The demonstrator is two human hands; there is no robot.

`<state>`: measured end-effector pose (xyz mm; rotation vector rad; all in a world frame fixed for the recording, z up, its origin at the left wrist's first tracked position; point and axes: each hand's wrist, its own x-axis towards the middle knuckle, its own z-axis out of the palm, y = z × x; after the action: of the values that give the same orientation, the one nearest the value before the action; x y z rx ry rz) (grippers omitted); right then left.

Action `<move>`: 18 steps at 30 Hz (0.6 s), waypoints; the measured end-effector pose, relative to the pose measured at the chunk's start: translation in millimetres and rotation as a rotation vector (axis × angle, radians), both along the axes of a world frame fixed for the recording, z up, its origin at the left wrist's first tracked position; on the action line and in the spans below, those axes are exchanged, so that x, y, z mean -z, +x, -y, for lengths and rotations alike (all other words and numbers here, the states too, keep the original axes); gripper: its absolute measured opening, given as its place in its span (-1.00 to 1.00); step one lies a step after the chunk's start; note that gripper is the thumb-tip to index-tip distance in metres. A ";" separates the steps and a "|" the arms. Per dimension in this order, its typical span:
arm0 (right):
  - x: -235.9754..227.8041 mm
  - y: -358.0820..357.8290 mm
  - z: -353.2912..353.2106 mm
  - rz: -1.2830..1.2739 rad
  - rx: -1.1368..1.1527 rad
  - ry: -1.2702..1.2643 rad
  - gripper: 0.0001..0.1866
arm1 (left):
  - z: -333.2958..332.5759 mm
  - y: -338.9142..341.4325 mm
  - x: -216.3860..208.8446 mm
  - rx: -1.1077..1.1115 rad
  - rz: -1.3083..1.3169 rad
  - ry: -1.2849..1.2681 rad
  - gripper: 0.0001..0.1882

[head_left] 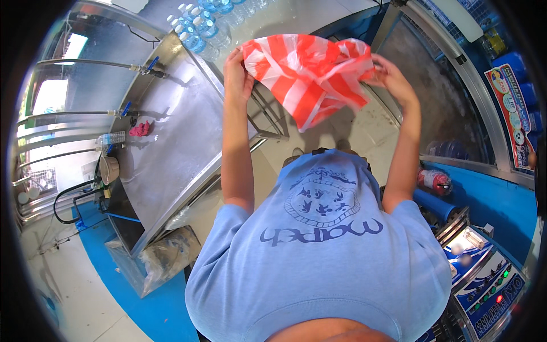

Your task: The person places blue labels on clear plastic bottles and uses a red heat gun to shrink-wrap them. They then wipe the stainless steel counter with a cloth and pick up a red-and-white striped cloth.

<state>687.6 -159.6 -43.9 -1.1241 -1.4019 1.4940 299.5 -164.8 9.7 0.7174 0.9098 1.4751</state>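
Note:
A red-and-white striped plastic bag (310, 71) is stretched in the air between my two hands, ahead of my body. Its lower part hangs loose in a point and is slightly blurred. At the bag's left edge my left hand (237, 74) grips the plastic with its fingers closed. On the far right side my right hand (393, 78) pinches another edge of the bag. Both arms reach forward, and the bag is held well above the tiled floor.
A stainless steel sink table (176, 122) with several blue-handled taps stands at left, a pink cloth (140, 129) on it. Clear water bottles (196, 28) crowd the far floor. At right are a glass-fronted cabinet (439, 85) and a control panel (493, 288). A plastic sack (162, 256) lies lower left.

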 end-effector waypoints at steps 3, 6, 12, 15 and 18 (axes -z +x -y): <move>-43.0 5.0 44.1 0.599 0.093 0.374 -0.31 | -5.7 12.0 -17.2 -0.003 0.033 0.002 -0.77; -65.1 -60.5 68.7 0.566 0.301 0.672 -0.35 | -2.7 50.2 -20.2 0.135 -0.264 0.075 -0.69; -68.0 -60.9 45.2 0.411 0.420 0.306 -0.65 | -2.6 54.7 -9.0 0.278 -1.029 0.442 -0.39; -53.6 -43.4 38.9 0.383 0.653 0.430 -0.63 | -8.1 44.1 3.5 0.336 -1.242 0.501 -0.42; -18.6 -79.8 63.1 0.589 0.434 0.740 -0.34 | -5.6 54.7 18.4 0.431 -0.844 0.322 -0.40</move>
<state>607.7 -222.7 -25.2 -1.2921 -1.7341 0.2698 354.1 -159.2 -8.7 1.7335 1.0435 0.9158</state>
